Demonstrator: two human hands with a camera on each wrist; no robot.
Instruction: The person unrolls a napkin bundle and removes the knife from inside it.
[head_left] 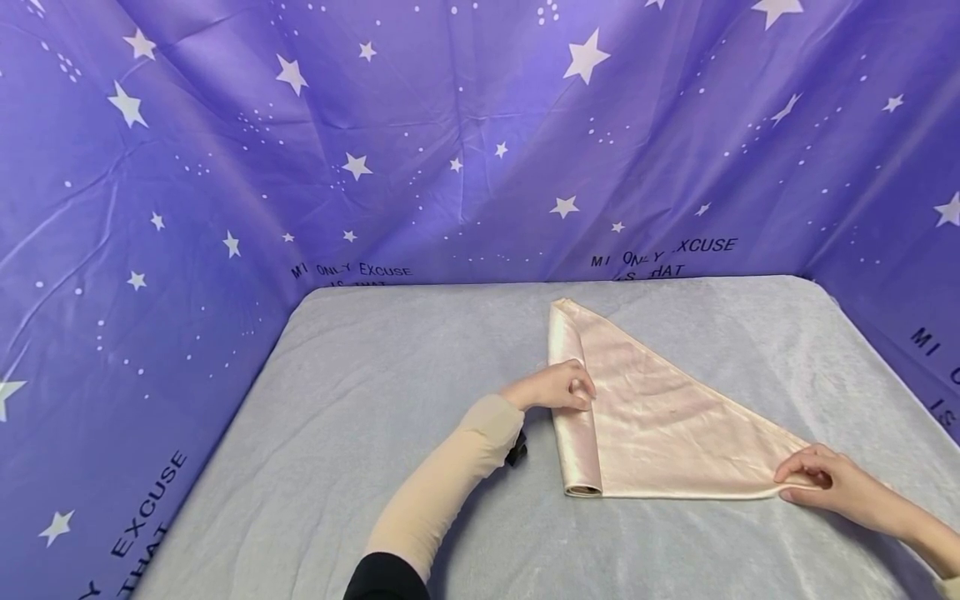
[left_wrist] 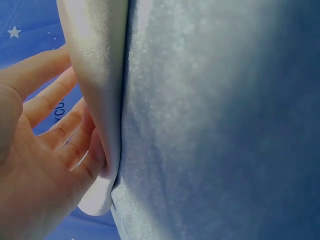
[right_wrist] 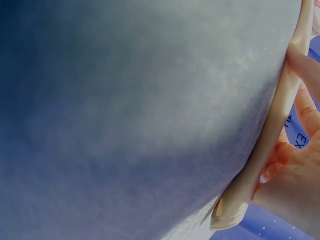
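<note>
A shiny pale pink cloth (head_left: 667, 417) lies as a triangle on the grey table cover, its left side wound into an upright-running roll (head_left: 577, 454). My left hand (head_left: 551, 387) rests on the middle of that roll. In the left wrist view its loosely bent fingers (left_wrist: 75, 127) touch the roll's side. At the cloth's near right corner is my right hand (head_left: 840, 483), fingertips on the fabric and thumb against the near edge. The right wrist view has the thumb (right_wrist: 302, 70) along the cloth's edge, other fingers spread behind. Fabric under both hands is hidden.
The grey plush cover (head_left: 360, 375) spreads around the cloth on every side. Purple curtains (head_left: 450, 125) with white stars hang behind the table and at its left and right. A small black object (head_left: 517, 450) shows beneath the left wrist.
</note>
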